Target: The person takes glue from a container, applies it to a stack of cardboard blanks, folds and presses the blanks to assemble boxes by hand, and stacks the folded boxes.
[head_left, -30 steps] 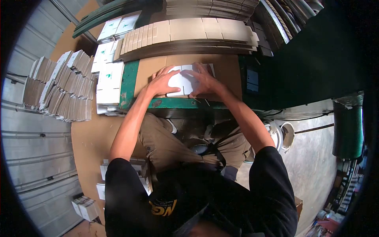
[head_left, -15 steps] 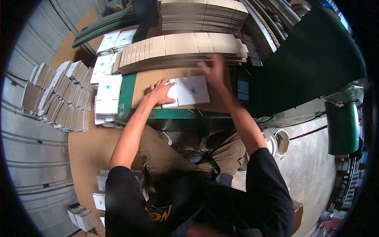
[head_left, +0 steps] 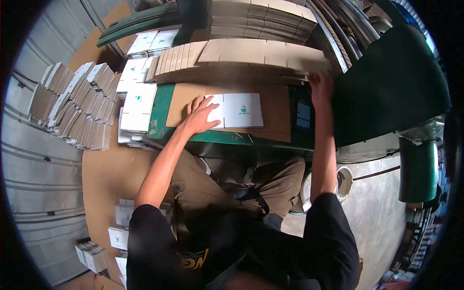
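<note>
A flat white folded carton with a green printed logo (head_left: 243, 111) lies on a brown cardboard sheet (head_left: 278, 130) on the green bench. My left hand (head_left: 197, 118) rests on the carton's left end with fingers spread. Beyond it lies a stack of flat brown carton blanks (head_left: 179, 60), fanned at the left. My right hand (head_left: 321, 87) is at the right end of the top blank (head_left: 261, 52), its fingers curled at that end. Blur softens the fingertips there. That blank sits askew over the others.
White folded cartons (head_left: 137, 108) are piled at the bench's left side, with more bundles (head_left: 79, 106) farther left. Another stack of blanks (head_left: 263, 21) stands behind. A phone-like dark object (head_left: 303, 116) lies at right, beside a large green machine guard (head_left: 394, 87).
My right hand has moved right, from above the white carton to the end of the blanks. The top blank has shifted right. My left hand stays on the carton.
</note>
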Motion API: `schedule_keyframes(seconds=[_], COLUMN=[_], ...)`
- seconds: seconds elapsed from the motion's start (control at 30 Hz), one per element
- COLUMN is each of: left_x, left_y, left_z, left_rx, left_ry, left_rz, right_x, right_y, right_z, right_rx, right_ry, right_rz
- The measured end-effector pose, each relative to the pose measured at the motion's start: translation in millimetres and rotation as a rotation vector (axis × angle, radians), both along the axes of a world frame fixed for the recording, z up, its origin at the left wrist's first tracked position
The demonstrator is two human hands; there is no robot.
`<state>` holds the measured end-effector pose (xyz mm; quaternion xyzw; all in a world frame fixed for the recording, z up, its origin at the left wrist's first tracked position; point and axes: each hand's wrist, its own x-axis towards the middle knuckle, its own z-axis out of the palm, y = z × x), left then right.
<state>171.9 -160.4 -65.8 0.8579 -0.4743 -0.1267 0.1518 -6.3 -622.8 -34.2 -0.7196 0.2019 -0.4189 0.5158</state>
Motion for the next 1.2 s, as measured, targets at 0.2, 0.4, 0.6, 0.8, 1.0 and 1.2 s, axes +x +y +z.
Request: schedule_keyframes(seconds=[0.2,0.4,0.6,0.8,1.0,1.2], left_x=[0.7,-11.5,-12.7,-14.2,-26.0,-19.5], left_y=[10.4,8.1,13.6,18.2,33.5,51.9], left_z=[-46.5,-30.3,-34.2,-39.6,-33.0,-19.0], left_rx=[-0.479,-0.373,-0.441,-0.371,-0.277,-0.474], left_ry=[-0.476,-0.641,-0.61,-0.333,0.121,0.156], left_rz=[-0.166,-0.207,-0.194,-0.084,0.229,0.137], right_x=[-35.7,20.8,53.7,66.6,59.5,60.7], right_y=[173.2,261.3,228.4,228.8,221.0,222.0], right_z=[24.4,-1.4,-25.5,-19.8,-31.5,-40.0], right_rx=[-0.132,-0.86,-0.799,-0.798,-0.685,-0.758], right_ry=[0.037,0.811,0.675,0.754,0.648,0.695], right_rz=[-0.035,0.457,0.638,0.709,0.739,0.695])
